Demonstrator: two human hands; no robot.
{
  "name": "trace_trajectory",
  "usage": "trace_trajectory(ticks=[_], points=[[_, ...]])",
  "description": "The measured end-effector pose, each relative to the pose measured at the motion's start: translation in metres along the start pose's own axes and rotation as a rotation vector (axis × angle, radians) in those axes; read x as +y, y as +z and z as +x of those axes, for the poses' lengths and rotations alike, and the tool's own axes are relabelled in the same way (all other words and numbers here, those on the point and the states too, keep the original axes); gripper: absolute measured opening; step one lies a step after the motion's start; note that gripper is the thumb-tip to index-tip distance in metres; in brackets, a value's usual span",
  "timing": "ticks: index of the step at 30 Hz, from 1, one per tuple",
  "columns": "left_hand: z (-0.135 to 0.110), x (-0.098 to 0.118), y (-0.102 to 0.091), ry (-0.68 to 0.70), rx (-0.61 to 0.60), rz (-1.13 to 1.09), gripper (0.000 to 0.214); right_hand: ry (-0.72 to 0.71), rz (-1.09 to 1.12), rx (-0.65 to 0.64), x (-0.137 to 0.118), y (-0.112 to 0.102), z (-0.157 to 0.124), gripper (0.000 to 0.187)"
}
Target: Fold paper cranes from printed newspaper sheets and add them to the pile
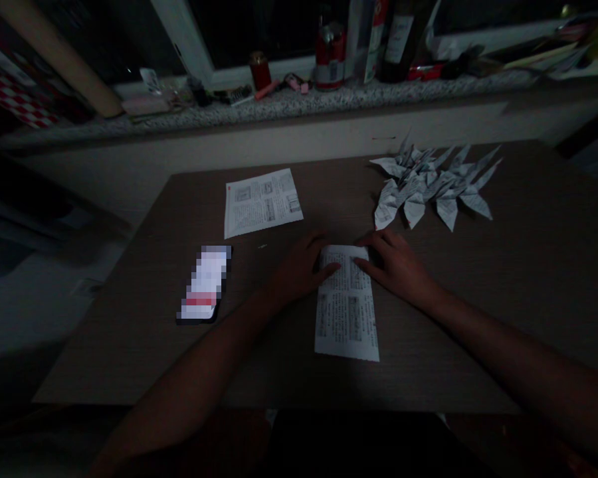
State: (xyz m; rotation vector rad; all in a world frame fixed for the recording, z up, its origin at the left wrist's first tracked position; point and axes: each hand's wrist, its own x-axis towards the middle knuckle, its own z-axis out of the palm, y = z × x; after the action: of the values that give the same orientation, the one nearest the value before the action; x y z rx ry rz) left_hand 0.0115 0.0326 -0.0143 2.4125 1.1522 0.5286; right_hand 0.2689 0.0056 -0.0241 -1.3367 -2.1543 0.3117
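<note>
A narrow rectangular sheet of printed paper (pixel 346 315) lies on the table in front of me, its long sides running away from me. My left hand (pixel 309 265) holds its far left corner, with the thumb on top of the print and the fingers bent around the edge. At the far right corner my right hand (pixel 391 262) grips the same sheet, thumb also on the print. The fingertips at the far edge are partly hidden. Beyond my right hand sits a cluster of several folded paper cranes (pixel 428 182) with pointed wings and tails.
Another printed sheet (pixel 264 202) lies flat at the back left of the wooden table (pixel 144 279). A phone (pixel 204 285) with a lit, blurred screen rests left of my left arm. Cans, bottles and small items crowd the stone windowsill (pixel 289 103) behind.
</note>
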Motion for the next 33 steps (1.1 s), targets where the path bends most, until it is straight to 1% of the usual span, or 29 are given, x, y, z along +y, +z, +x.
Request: trace_trajectory(ticks=[4, 7, 12, 14, 16, 18, 21, 23, 25, 28, 30, 33], points=[[0.000, -0.002, -0.005, -0.050, 0.041, -0.020, 0.040, 0.009, 0.038, -0.022, -0.001, -0.002, -0.001, 0.025], [0.000, -0.004, -0.006, -0.063, 0.060, -0.047, 0.033, 0.036, 0.076, -0.009, -0.001, -0.002, -0.001, 0.023], [0.001, -0.003, -0.010, -0.060, 0.098, -0.133, 0.017, 0.148, 0.217, 0.031, -0.004, -0.005, -0.001, 0.023], [0.000, 0.001, -0.014, -0.082, 0.130, -0.160, 0.018, 0.211, 0.307, 0.047, -0.004, -0.006, -0.002, 0.024], [-0.002, 0.006, -0.019, -0.147, 0.128, -0.202, 0.022, 0.289, 0.403, 0.068, -0.004, -0.008, -0.002, 0.024], [-0.005, 0.009, -0.025, -0.214, 0.060, -0.313, 0.029, 0.367, 0.493, 0.092, -0.003, -0.010, -0.003, 0.025], [-0.010, 0.009, -0.033, -0.233, -0.059, -0.523, 0.036, 0.462, 0.641, 0.125, -0.001, -0.012, -0.004, 0.029], [-0.012, 0.005, -0.036, -0.220, -0.120, -0.575, 0.038, 0.518, 0.752, 0.135, 0.000, -0.014, -0.004, 0.032], [-0.013, 0.001, -0.038, -0.206, -0.110, -0.553, 0.036, 0.558, 0.830, 0.122, 0.001, -0.017, -0.004, 0.033], [-0.013, -0.001, -0.040, -0.172, -0.096, -0.501, 0.029, 0.553, 0.855, 0.049, 0.001, -0.025, -0.003, 0.032], [-0.014, 0.001, -0.041, -0.144, -0.133, -0.493, 0.027, 0.533, 0.850, -0.018, -0.001, -0.031, -0.002, 0.029], [-0.014, 0.006, -0.042, -0.112, -0.203, -0.501, 0.029, 0.517, 0.838, -0.126, -0.005, -0.037, -0.001, 0.031]])
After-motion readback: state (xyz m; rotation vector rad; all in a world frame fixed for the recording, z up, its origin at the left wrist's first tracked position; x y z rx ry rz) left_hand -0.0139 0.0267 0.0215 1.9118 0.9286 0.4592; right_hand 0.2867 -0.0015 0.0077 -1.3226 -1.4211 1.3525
